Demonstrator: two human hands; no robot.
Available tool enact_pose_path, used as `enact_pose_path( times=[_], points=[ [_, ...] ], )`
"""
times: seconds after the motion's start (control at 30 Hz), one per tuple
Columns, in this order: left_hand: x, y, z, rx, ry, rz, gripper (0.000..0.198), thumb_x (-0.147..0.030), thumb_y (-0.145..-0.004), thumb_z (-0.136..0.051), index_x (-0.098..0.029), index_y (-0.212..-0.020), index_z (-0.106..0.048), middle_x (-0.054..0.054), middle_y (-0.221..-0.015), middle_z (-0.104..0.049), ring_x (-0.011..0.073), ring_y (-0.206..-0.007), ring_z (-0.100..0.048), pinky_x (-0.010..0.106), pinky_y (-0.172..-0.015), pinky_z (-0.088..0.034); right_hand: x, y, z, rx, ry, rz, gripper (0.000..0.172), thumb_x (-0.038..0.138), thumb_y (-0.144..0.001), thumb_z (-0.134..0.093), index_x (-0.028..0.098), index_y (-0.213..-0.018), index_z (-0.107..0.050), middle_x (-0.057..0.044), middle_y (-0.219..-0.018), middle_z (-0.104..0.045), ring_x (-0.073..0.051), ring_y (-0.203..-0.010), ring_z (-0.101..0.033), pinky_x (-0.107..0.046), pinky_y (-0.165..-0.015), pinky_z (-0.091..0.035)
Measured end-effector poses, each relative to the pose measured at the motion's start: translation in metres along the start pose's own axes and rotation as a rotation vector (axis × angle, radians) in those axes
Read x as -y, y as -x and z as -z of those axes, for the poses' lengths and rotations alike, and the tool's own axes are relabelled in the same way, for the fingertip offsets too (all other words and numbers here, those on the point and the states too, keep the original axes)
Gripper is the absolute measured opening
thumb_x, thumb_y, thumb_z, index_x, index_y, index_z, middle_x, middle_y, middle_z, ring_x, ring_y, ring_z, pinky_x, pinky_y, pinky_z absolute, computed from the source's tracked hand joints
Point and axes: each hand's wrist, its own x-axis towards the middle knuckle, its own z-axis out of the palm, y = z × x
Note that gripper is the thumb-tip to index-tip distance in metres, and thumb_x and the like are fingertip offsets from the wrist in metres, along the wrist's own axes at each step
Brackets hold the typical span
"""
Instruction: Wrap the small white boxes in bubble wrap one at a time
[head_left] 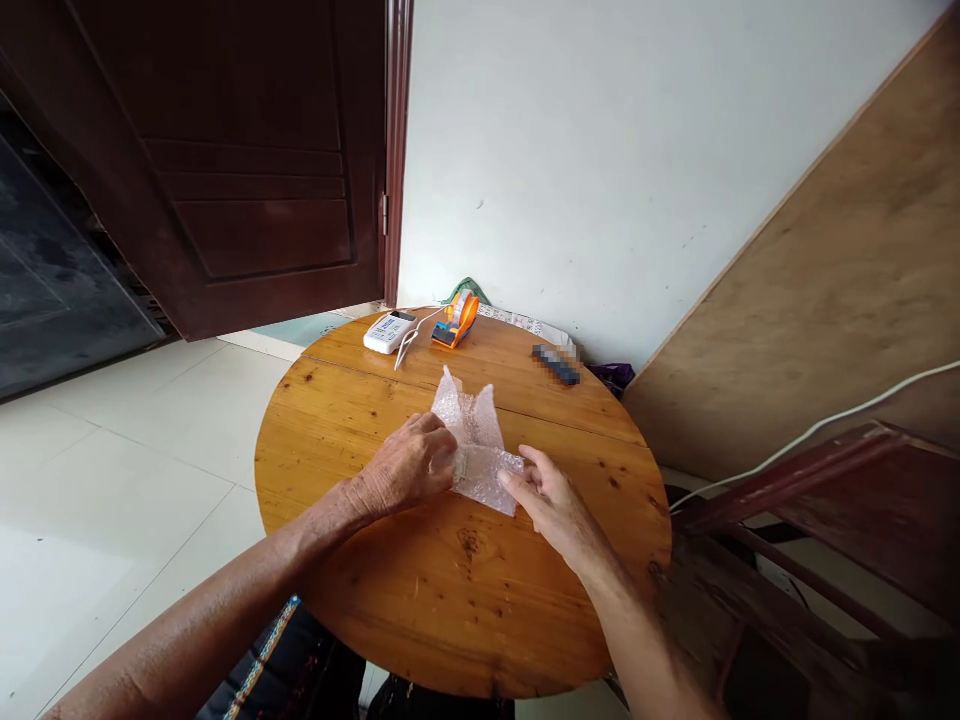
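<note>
A sheet of clear bubble wrap [486,476] lies partly folded on the round wooden table [465,620], with two pointed corners standing up at its far side. My left hand [416,462] is at the wrap's left edge, its fingers curled closed on it. At the right edge my right hand [547,497] holds the wrap between thumb and fingers. Whether something lies inside the folded layers cannot be made out clearly.
Near the table's far edge are a white box-shaped device [388,332] with a white cable, an orange tape dispenser [455,322] and a dark, blurred-out object [556,365]. A dark red door [270,150] stands at the left, and a wooden chair [795,490] at the right.
</note>
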Motion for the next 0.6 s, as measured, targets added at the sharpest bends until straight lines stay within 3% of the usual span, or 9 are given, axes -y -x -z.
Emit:
enact_pose_path(
  times=[0.1,0.33,0.47,0.6],
  points=[
    [0.006,0.0,-0.002,-0.001,0.025,-0.033,0.02,-0.015,-0.078,-0.059,-0.017,-0.096,-0.068,0.009,-0.1,-0.064,0.0216,-0.094,-0.06,0.032,-0.084,-0.049,0.003,-0.008,-0.012,-0.03,0.006,-0.015,0.071,0.051,-0.082,-0.059,0.013,-0.14,-0.043,-0.006,-0.087,-0.069,-0.022,-0.076,-0.066,-0.034,-0.068,-0.051],
    [0.007,0.001,-0.001,0.021,0.012,-0.087,0.018,-0.017,-0.079,-0.059,-0.018,-0.095,-0.067,0.008,-0.097,-0.064,0.0214,-0.092,-0.059,0.032,-0.083,-0.049,0.015,-0.02,-0.033,-0.114,-0.035,-0.034,0.069,0.038,-0.073,-0.066,0.015,-0.136,-0.049,-0.008,-0.095,-0.071,-0.022,-0.081,-0.066,-0.034,-0.074,-0.051],
    [0.006,0.0,0.002,0.043,0.008,-0.082,0.019,-0.017,-0.078,-0.058,-0.019,-0.094,-0.066,0.007,-0.097,-0.063,0.022,-0.092,-0.059,0.033,-0.082,-0.05,0.016,-0.016,-0.029,-0.176,-0.1,-0.008,0.063,0.043,-0.074,-0.066,0.019,-0.131,-0.053,-0.006,-0.097,-0.07,-0.02,-0.083,-0.066,-0.033,-0.077,-0.051],
    [0.011,-0.001,-0.001,0.041,0.038,-0.105,0.019,-0.019,-0.078,-0.058,-0.018,-0.095,-0.066,0.008,-0.098,-0.063,0.0231,-0.093,-0.059,0.035,-0.084,-0.05,0.014,-0.01,-0.017,-0.115,-0.167,-0.019,0.051,0.05,-0.076,-0.064,0.018,-0.116,-0.061,-0.004,-0.085,-0.066,-0.019,-0.074,-0.062,-0.03,-0.065,-0.048]
  ],
)
